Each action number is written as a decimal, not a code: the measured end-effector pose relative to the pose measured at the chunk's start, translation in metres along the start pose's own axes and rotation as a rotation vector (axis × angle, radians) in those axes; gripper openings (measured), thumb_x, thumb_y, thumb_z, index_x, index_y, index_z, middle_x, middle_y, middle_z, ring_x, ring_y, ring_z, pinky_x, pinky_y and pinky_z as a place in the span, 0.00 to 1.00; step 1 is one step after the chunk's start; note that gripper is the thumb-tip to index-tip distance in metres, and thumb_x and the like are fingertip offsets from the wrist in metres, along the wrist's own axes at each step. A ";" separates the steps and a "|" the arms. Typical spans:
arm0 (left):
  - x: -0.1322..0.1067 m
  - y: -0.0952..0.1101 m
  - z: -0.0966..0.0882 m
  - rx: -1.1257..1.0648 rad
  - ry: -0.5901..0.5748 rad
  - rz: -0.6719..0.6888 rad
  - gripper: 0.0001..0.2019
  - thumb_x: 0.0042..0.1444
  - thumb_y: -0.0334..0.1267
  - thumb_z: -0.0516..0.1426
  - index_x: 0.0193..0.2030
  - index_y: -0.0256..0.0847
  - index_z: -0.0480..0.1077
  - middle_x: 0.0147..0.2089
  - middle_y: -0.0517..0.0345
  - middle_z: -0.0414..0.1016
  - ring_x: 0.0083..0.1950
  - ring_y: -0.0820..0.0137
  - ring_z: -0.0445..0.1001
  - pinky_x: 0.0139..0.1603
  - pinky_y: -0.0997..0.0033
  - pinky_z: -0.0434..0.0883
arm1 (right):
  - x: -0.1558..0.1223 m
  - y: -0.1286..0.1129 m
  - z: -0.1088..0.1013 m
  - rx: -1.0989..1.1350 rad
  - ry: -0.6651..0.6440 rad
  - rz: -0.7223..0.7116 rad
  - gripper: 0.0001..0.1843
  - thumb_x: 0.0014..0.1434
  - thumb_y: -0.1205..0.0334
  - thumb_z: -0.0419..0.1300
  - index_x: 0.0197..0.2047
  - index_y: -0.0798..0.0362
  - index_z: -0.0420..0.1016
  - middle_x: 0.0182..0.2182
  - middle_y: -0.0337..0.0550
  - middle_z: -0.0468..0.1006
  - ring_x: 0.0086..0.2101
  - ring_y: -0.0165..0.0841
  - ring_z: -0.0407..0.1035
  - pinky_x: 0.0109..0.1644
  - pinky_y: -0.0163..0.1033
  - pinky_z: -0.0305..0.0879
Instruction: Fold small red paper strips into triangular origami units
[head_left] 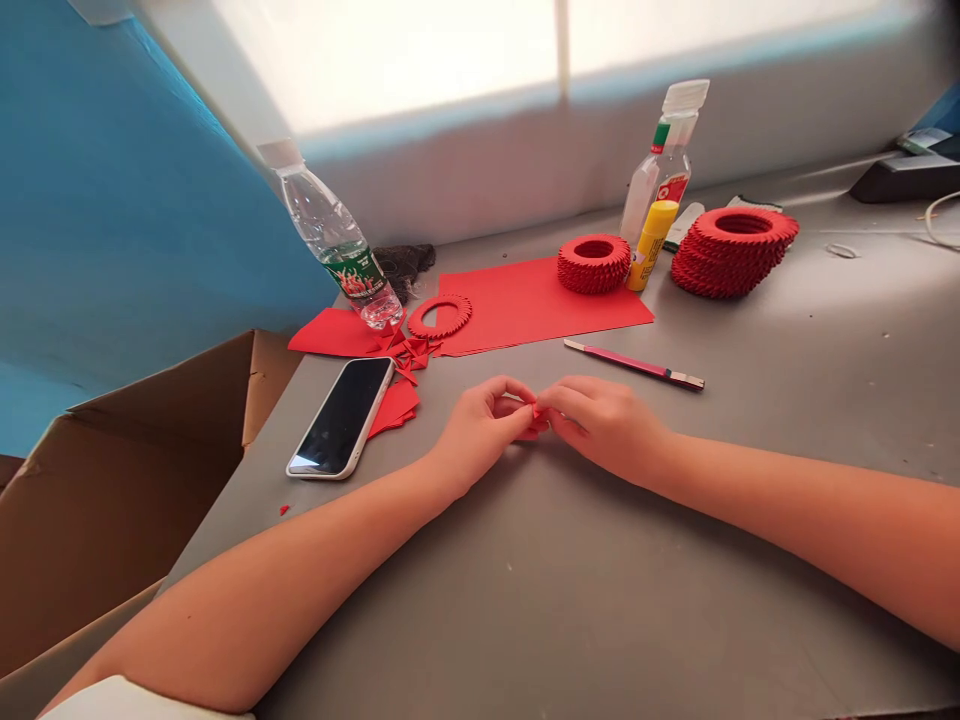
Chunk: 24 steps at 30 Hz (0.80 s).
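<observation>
Head view: left hand and right hand, fingers curled almost closed, pinch red paper between them; phone left, tool just far of right hand.

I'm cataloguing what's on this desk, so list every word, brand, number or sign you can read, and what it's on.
No text is clear enough to quote.
Green label on the left bottle: pale marks, too small and blurred to read.
Red label on the back bottle: white marks, unreadable.
Yellow tube: dark print, too small to read.
Phone: none readable on its dark screen.
</observation>
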<state>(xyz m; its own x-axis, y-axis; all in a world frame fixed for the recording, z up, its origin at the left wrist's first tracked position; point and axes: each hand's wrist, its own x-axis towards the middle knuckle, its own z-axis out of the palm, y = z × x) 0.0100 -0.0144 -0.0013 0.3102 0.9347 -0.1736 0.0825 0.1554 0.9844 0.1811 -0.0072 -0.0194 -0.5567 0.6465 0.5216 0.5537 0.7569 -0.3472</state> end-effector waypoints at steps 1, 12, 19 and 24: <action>0.000 0.000 -0.001 -0.022 -0.004 -0.006 0.09 0.49 0.37 0.58 0.36 0.37 0.65 0.29 0.57 0.76 0.36 0.69 0.75 0.42 0.64 0.72 | 0.000 0.001 0.000 0.015 0.008 -0.026 0.11 0.58 0.69 0.47 0.35 0.52 0.70 0.29 0.44 0.74 0.30 0.30 0.66 0.33 0.35 0.62; 0.002 0.003 -0.005 -0.086 -0.062 0.024 0.18 0.49 0.39 0.59 0.47 0.38 0.64 0.35 0.52 0.76 0.38 0.68 0.76 0.41 0.66 0.72 | 0.002 0.005 -0.005 0.234 0.057 0.079 0.10 0.59 0.65 0.51 0.38 0.51 0.74 0.33 0.44 0.76 0.35 0.32 0.69 0.37 0.38 0.67; 0.000 0.000 -0.005 0.157 0.076 0.218 0.14 0.51 0.36 0.57 0.46 0.40 0.67 0.37 0.54 0.77 0.39 0.68 0.75 0.43 0.68 0.72 | 0.006 0.004 -0.009 0.459 0.002 0.389 0.11 0.57 0.55 0.55 0.38 0.50 0.75 0.34 0.42 0.76 0.34 0.32 0.69 0.33 0.37 0.67; -0.005 -0.003 -0.004 0.401 0.164 0.354 0.14 0.54 0.37 0.55 0.47 0.42 0.69 0.40 0.57 0.77 0.42 0.68 0.75 0.47 0.69 0.70 | 0.005 0.005 -0.008 0.351 0.067 0.257 0.10 0.58 0.58 0.54 0.35 0.51 0.75 0.30 0.42 0.75 0.30 0.31 0.67 0.33 0.37 0.65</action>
<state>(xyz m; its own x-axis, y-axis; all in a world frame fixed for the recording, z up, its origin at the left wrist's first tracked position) 0.0043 -0.0179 -0.0033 0.2359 0.9502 0.2037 0.3635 -0.2807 0.8883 0.1861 -0.0012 -0.0127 -0.3805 0.8194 0.4287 0.4189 0.5660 -0.7101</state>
